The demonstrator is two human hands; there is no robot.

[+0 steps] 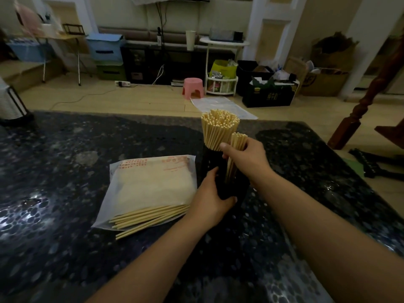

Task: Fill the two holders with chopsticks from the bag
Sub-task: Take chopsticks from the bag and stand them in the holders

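1. Dark speckled stone table (65, 193) carrying everything.
2. Left hand (209, 197) curling round near black holder (227, 184).
3. Bag (153, 186) lying left, loose chopsticks (150, 217) spilling out.
4. Right hand (244, 158) gripping a chopstick bundle (235, 154).
5. Far holder (209, 158) standing packed full.

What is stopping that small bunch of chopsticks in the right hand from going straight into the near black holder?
Nothing visible. The right hand grips the small bunch right over the near holder, which the left hand grips. The full far holder stands just behind, not in between.
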